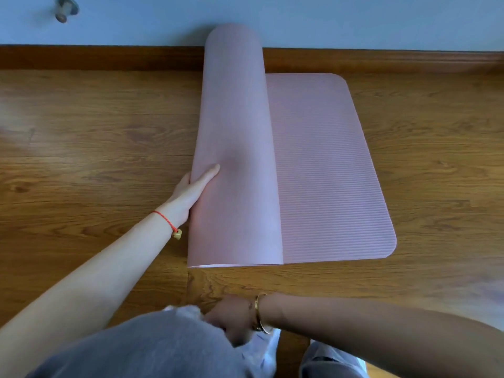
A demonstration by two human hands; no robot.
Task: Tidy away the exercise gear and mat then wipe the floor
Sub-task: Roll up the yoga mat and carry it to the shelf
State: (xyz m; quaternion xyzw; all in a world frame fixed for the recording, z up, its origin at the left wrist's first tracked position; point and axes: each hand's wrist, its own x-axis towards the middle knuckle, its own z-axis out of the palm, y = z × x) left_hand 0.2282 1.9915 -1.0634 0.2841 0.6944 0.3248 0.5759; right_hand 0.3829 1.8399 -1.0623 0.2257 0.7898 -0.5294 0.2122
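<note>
Mid-roll, the left hand (197,186) pressed straight-fingered on the mat (237,118), which probably needed pushing toward three o'clock; of the right hand (231,320) I could not tell the fingers.

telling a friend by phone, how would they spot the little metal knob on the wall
Start at the pale blue wall above the brown wooden skirting board. Far left of the half-rolled pink foam mat, the small grey metal knob juts out, the only fitting on that wall.
</note>
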